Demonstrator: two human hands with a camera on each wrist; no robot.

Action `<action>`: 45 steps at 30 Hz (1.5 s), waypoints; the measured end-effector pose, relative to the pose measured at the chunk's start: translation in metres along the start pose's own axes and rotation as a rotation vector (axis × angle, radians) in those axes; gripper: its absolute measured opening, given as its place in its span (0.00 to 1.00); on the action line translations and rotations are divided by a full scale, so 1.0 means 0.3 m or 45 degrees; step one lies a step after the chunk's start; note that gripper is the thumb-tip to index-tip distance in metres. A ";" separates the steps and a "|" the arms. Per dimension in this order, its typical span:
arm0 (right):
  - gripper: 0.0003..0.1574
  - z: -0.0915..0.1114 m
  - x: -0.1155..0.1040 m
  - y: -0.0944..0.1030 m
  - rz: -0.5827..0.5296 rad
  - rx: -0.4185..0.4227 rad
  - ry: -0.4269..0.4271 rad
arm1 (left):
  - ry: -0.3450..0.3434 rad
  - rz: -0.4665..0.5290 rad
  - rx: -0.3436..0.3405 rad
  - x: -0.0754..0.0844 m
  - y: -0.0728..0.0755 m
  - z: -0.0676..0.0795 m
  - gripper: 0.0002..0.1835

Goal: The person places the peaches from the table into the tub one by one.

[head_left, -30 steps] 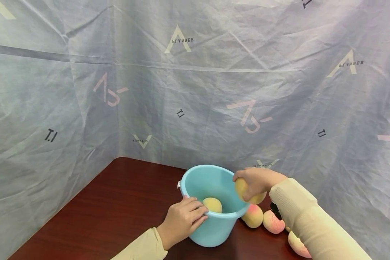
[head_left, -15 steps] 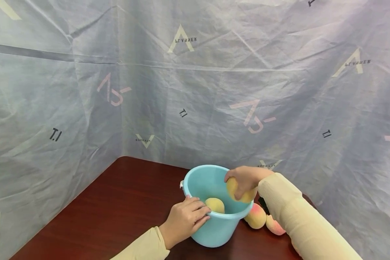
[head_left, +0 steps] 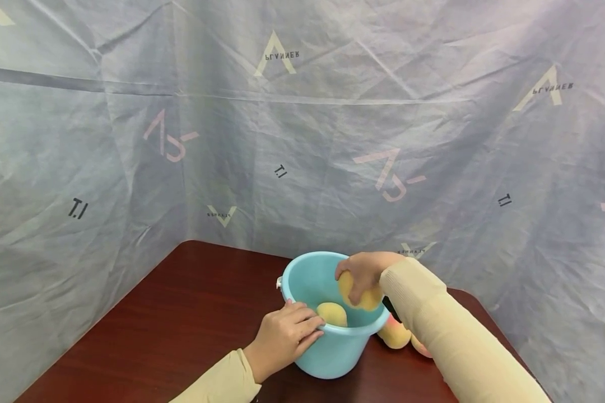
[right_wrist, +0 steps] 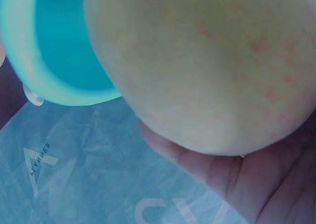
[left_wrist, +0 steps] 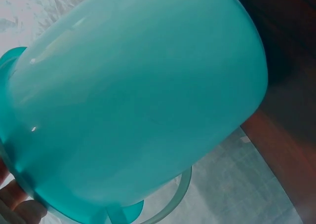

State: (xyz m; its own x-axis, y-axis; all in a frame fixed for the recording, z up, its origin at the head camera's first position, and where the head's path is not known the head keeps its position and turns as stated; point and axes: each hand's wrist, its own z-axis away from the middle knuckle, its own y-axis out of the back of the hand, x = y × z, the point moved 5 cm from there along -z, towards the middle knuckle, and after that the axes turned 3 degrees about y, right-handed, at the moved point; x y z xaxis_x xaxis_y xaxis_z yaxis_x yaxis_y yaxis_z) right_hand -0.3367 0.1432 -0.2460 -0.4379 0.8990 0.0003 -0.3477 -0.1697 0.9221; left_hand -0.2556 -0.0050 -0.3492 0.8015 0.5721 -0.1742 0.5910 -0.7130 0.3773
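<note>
A light blue bucket [head_left: 331, 352] stands upright on the dark red table, its opening tilted toward view. My left hand [head_left: 284, 340] grips the near-left rim, fingers lying over the edge. In the left wrist view the bucket's smooth side [left_wrist: 143, 91] fills most of the picture, with fingertips [left_wrist: 30, 211] at the rim. My right hand [head_left: 364, 274] holds a yellow peach [head_left: 370, 299] over the right side of the opening. Seen from the right wrist, that peach [right_wrist: 212, 71] is large and pale with pink specks. Inside the bucket lies another yellow peach [head_left: 331, 314].
Right of the bucket, a pink-and-yellow peach [head_left: 395, 334] lies on the table [head_left: 181, 324], with another peach [head_left: 421, 346] partly hidden by my right sleeve. A grey printed sheet [head_left: 307, 134] hangs behind and along the sides.
My right hand has moved left with the peach, from the bucket's right rim to over its opening. My left hand stays on the rim.
</note>
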 end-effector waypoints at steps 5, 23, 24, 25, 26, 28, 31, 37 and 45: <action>0.34 -0.015 -0.017 -0.001 -0.036 -0.027 -0.011 | 0.025 0.002 -0.027 -0.003 -0.001 0.000 0.15; 0.33 -0.066 -0.076 -0.005 -0.050 -0.047 -0.051 | 0.053 0.023 -0.054 -0.001 -0.005 0.003 0.12; 0.33 -0.065 -0.077 -0.004 -0.053 -0.046 -0.047 | 0.055 0.021 -0.054 -0.002 -0.006 0.005 0.11; 0.33 -0.067 -0.077 -0.004 -0.058 -0.045 -0.043 | 0.058 0.020 -0.055 -0.003 -0.006 0.006 0.11; 0.33 -0.066 -0.078 -0.003 -0.063 -0.044 -0.039 | 0.060 0.020 -0.055 -0.003 -0.006 0.007 0.10; 0.33 -0.068 -0.078 -0.002 -0.070 -0.042 -0.037 | 0.060 0.019 -0.054 -0.004 -0.006 0.007 0.08; 0.34 -0.067 -0.077 -0.001 -0.072 -0.041 -0.040 | 0.063 0.020 -0.060 -0.002 -0.005 0.007 0.06; 0.34 -0.066 -0.081 -0.005 -0.076 -0.043 -0.048 | 0.074 0.026 -0.079 -0.001 -0.006 0.006 0.10; 0.36 -0.069 -0.066 0.007 -0.001 -0.004 -0.057 | 0.079 0.028 -0.091 -0.003 0.002 0.005 0.08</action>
State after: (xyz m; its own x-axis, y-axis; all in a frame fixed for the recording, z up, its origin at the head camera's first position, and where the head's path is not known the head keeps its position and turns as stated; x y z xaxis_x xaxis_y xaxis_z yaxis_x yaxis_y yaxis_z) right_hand -0.3460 0.1168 -0.2520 -0.3998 0.9164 0.0171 -0.3507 -0.1702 0.9209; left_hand -0.2559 -0.0065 -0.3501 0.8057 0.5822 -0.1093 0.5634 -0.6963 0.4447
